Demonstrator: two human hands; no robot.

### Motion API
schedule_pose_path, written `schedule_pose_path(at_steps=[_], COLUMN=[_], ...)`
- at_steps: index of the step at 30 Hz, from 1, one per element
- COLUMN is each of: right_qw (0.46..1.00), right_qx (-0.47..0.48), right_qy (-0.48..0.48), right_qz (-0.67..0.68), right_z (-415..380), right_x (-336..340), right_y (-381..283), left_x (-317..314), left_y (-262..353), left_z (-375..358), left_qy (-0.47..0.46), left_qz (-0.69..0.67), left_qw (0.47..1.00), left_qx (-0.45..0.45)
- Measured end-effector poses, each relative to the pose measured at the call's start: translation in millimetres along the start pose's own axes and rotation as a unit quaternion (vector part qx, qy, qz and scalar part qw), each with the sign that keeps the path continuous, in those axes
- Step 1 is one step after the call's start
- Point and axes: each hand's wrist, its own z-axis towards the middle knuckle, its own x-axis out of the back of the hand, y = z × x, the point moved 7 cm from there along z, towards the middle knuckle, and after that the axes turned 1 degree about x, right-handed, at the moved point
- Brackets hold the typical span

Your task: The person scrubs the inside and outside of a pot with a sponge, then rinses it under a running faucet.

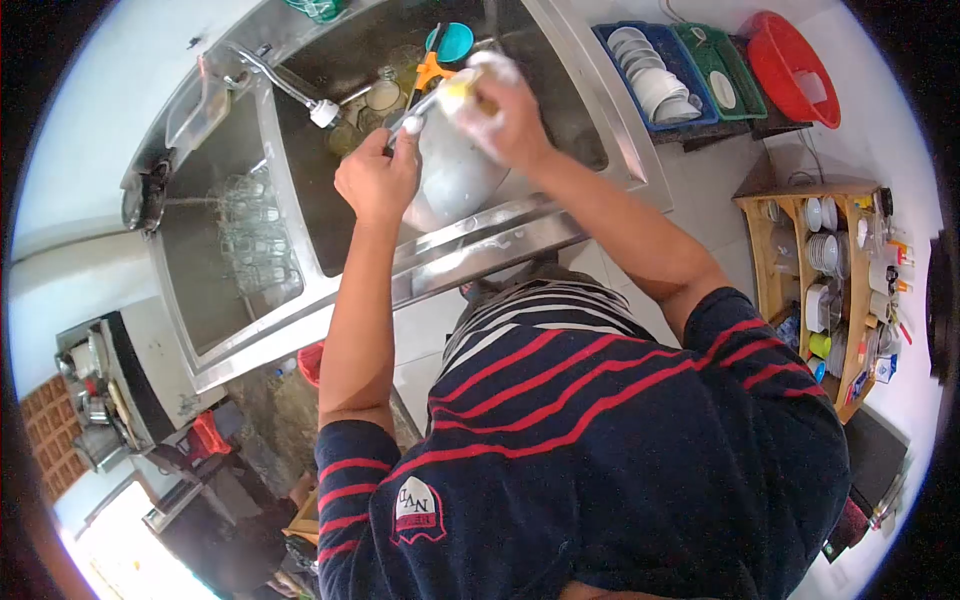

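Observation:
My left hand [378, 182] is closed around the end of a slim grey metal utensil [424, 104], over the sink basin [560, 110]. My right hand [512, 125], covered in suds, presses a yellow-and-white sponge [461, 88] against the utensil's far part. That far end is hidden by the sponge and fingers. Below both hands rests a large whitish rounded vessel [460, 178]. Just beyond them in the basin lie an orange-and-black handled tool [430, 70], a teal bowl [455, 42] and a glass [383, 95].
A faucet [322, 112] reaches over the basin from the left. Many glasses [255, 235] stand in the left basin. To the right are a blue rack of bowls [655, 85], a green tray [720, 75] and a red basin [795, 70]. A wooden dish shelf [795, 250] stands farther right.

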Motion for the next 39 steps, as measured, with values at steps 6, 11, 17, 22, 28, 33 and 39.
schedule_pose_path(at_steps=[6,11,17,22,28,33,39], right_qw=[0.987,0.994,0.992,0.995,0.964,0.923,0.955], right_qx=[0.141,-0.07,0.057,0.065,-0.18,0.278,0.213], right_qy=[0.0,-0.059,-0.112,-0.044,-0.188,-0.239,-0.16], right_qz=[-0.075,-0.06,0.016,-0.068,0.046,-0.119,-0.127], right_z=[-20,-3,25,5,18,-22,26], right_x=[-19,-40,-39,-44,-50,-55,-54], right_y=[-36,-9,-17,-36,33,-90,-49], left_x=[-12,-17,-21,-26,-27,-33,-57], left_y=[-31,-38,-51,-59,-65,-68,-66], left_z=[-9,-14,-26,-26,-36,-20,-38], left_qy=[-0.011,-0.018,-0.02,0.051,0.023,0.058,0.023], left_qz=[-0.141,-0.157,-0.254,-0.331,-0.278,-0.412,-0.454], left_qw=[0.986,0.978,0.957,0.931,0.938,0.868,0.819], left_qx=[0.085,0.137,0.141,0.142,0.207,0.27,0.351])
